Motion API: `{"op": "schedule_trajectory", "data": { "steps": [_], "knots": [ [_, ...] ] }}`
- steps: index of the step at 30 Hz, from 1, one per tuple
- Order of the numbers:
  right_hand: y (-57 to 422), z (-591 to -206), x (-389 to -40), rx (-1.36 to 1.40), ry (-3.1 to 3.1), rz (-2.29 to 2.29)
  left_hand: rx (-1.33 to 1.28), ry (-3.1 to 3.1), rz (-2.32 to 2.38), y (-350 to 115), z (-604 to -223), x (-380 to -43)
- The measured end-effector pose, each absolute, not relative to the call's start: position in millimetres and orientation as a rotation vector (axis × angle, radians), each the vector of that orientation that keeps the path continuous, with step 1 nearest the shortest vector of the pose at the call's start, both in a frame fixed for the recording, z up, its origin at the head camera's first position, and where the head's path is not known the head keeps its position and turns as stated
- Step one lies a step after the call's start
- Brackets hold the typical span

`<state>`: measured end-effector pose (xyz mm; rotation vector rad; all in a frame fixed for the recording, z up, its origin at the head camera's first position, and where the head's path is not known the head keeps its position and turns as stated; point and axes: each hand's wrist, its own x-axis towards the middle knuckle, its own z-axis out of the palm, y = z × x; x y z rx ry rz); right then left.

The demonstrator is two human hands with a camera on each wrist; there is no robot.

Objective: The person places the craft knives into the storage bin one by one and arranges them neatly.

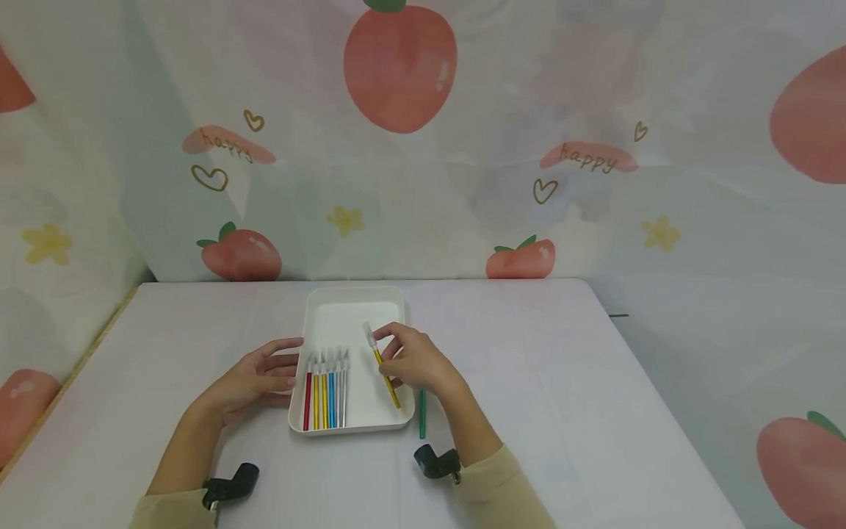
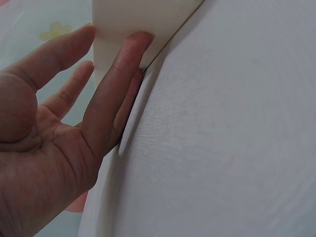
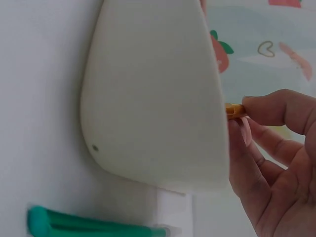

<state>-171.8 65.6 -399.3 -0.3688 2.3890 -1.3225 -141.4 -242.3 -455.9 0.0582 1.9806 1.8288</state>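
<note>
A white rectangular tray (image 1: 360,312) (image 3: 153,94) lies on the table. My left hand (image 1: 254,375) (image 2: 64,128) is at its left side, with extended fingers touching the outer wall. Between thumb and fingers, my right hand (image 1: 419,360) (image 3: 281,158) pinches a yellow craft knife (image 1: 393,393) (image 3: 231,110). That knife tilts over the tray's right part, its clear cap pointing up and away. Inside the tray's left half lie several capped craft knives side by side: red (image 1: 307,400), yellow (image 1: 324,400), blue (image 1: 332,400) and silver (image 1: 341,400).
A green craft knife (image 1: 422,415) (image 3: 89,223) lies on the table just outside the tray's right edge, partly beneath the right hand. The white-covered table (image 1: 581,411) extends to both sides. A fruit-printed curtain (image 1: 423,184) hangs behind it.
</note>
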Motion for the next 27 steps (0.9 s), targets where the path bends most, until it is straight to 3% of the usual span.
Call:
{"op": "schedule_trajectory", "data": {
  "steps": [20, 27],
  "knots": [
    [31, -418, -160, -0.404, 2.664, -0.844, 0.058, 1.968, 1.835, -244, -456, -141],
    [24, -422, -159, -0.412, 2.659, -0.865, 0.055, 1.971, 1.833, -245, -456, -141]
  ]
}}
